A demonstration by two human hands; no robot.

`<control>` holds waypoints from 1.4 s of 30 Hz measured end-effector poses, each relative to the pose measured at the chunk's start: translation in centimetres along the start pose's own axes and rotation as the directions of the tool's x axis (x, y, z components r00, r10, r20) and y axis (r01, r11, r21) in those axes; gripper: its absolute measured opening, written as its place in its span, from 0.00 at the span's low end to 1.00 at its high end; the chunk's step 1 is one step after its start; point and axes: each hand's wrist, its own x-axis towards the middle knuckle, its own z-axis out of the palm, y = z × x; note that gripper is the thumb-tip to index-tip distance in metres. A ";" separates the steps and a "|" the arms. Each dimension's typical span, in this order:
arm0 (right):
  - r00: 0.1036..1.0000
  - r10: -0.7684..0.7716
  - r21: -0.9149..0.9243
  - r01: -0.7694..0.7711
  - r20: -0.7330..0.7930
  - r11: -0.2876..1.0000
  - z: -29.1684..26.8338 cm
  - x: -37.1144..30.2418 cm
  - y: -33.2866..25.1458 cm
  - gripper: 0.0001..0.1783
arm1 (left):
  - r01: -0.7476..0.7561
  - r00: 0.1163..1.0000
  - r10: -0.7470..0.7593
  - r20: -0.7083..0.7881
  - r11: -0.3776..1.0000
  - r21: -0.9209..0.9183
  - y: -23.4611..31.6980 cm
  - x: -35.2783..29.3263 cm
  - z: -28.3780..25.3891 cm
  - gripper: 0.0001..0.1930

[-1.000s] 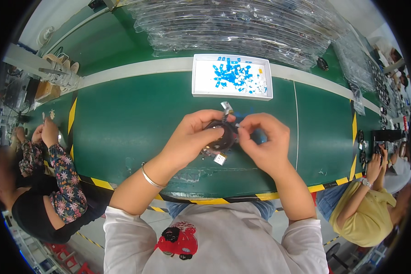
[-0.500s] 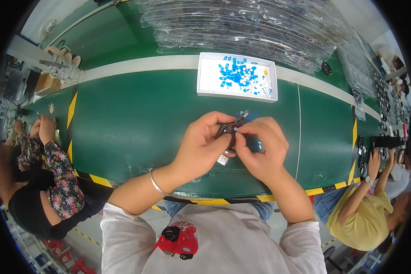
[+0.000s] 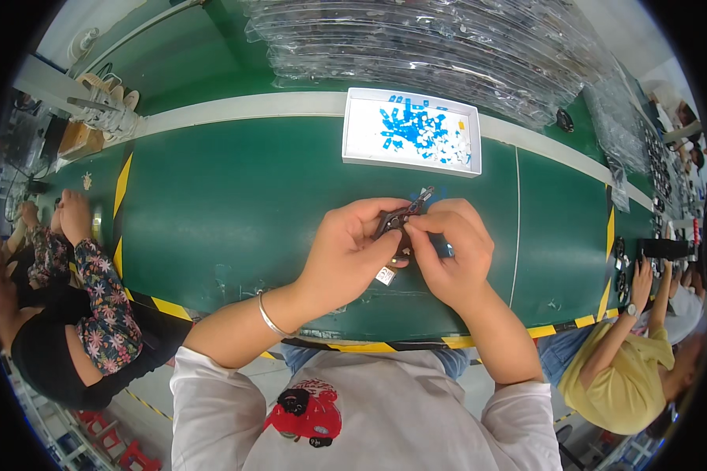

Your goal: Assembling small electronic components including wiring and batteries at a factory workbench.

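Left hand [image 3: 344, 245] pinching a black gadget [image 3: 390, 223], right hand [image 3: 457, 253] pressing fingertips together at it, white box [image 3: 361, 140] sitting beyond.

Left hand [image 3: 342, 250]: I see it gripping a dark device [image 3: 390, 222]
Right hand [image 3: 457, 250]: touching the device
White box [image 3: 361, 143]: blue pieces [image 3: 416, 129] inside

Left hand [image 3: 346, 245]: one, bare, left of the black device [image 3: 391, 220], fingers curled behind it, thumb laid across its near side. Right hand [image 3: 459, 250]: one, bare, at the device's right, thumb and forefinger tips brought together against it. Forearms: two, bare, slanting inward toward the device from its near side, left and right.
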 end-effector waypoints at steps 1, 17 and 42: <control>1.000 -0.004 0.014 0.004 0.013 1.000 -0.1 0.0 0.1 0.08 | 0.000 1.000 0.000 0.002 1.000 0.002 0.0 0.1 -0.2 0.15; 0.948 0.314 0.252 -0.318 0.057 0.914 -0.5 0.2 0.4 0.10 | 0.149 0.989 -0.149 -0.019 0.989 -0.022 0.1 1.8 -1.5 0.06; 0.688 0.132 -0.604 -0.700 -0.713 0.381 -19.6 -2.2 13.2 0.18 | -0.461 0.870 0.264 0.417 0.135 0.877 3.1 1.5 -3.1 0.11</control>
